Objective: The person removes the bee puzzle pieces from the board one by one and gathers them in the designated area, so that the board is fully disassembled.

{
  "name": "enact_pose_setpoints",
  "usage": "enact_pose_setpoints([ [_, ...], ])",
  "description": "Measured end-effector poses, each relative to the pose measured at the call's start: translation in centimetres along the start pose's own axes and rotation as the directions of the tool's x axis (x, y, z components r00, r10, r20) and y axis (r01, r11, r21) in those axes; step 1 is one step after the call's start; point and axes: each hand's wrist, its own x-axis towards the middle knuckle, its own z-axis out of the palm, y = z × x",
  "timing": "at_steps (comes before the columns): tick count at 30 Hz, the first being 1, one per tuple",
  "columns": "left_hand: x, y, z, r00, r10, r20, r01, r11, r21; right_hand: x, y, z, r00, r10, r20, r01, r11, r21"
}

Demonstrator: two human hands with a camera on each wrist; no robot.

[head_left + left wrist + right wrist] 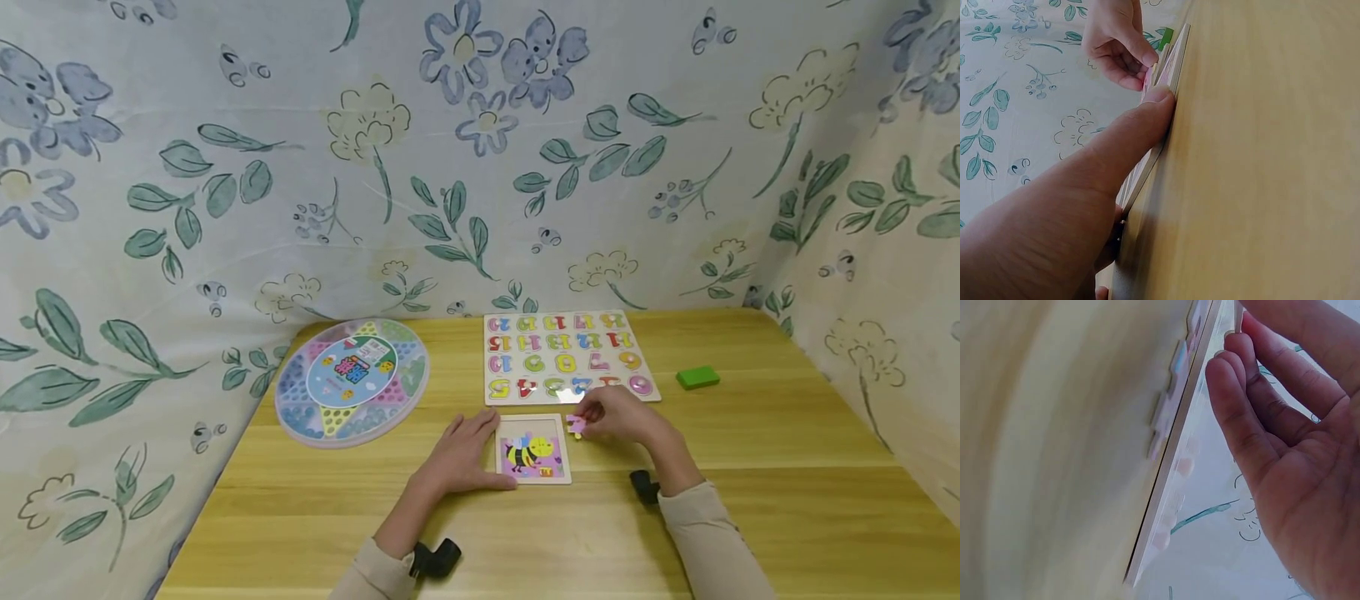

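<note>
In the head view, the left hand [468,457] lies with fingers and thumb spread along the left side of a square wooden bee puzzle tray [534,425], released rather than clenched, the fingers touching its far left corner and the thumb its near edge, while the right hand [618,412] pinches a small pink puzzle piece [576,426] just beside the tray's right edge; the tray lies flat on the wooden table [585,533], its bee picture filling the lower part below a bare strip, and behind it lies a number board [549,362], with a round game board [337,417] to the left, a green block [697,377] to the right and a floral cloth [465,217] hanging behind; from the left wrist, the thumb presses straight against the tray's edge, the other left fingers being mostly hidden, and beyond it the right hand's thumb and fingers close on something pink, with a bit of the green block showing past them; from the right wrist, the bent fingers hold a thin pale edge cut off by the top border, and near a long board edge appears a jigsaw-edged shape [1169,403], though I cannot tell whether it is a separate piece
</note>
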Motion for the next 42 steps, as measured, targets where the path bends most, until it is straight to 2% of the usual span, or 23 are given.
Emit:
enact_pose_setpoints([
  [6, 0.0, -0.1, 0.0, 1.000, 0.004, -0.004, -0.004, 1.000, 0.000, -0.5, 0.7, -0.3, 0.999, 0.035, -0.001, -0.035, 0.999, 0.006],
  [18, 0.0, -0.2, 0.2, 1.000, 0.015, -0.016, -0.015, 1.000, 0.006, -1.7, 1.7, -1.5, 1.000, 0.006, -0.028, -0.006, 1.000, 0.005],
  [32, -0.1, 0.0, -0.1, 1.000, 0.010, -0.011, -0.010, 1.000, -0.005, -2.3, 3.2, -2.6, 0.996, 0.081, -0.025, -0.081, 0.997, -0.004],
  [42, -0.1, -0.1, 0.1, 1.000, 0.016, -0.015, -0.016, 1.000, -0.003, -2.8, 4.1, -3.3, 0.996, 0.076, -0.042, -0.076, 0.997, -0.001],
])
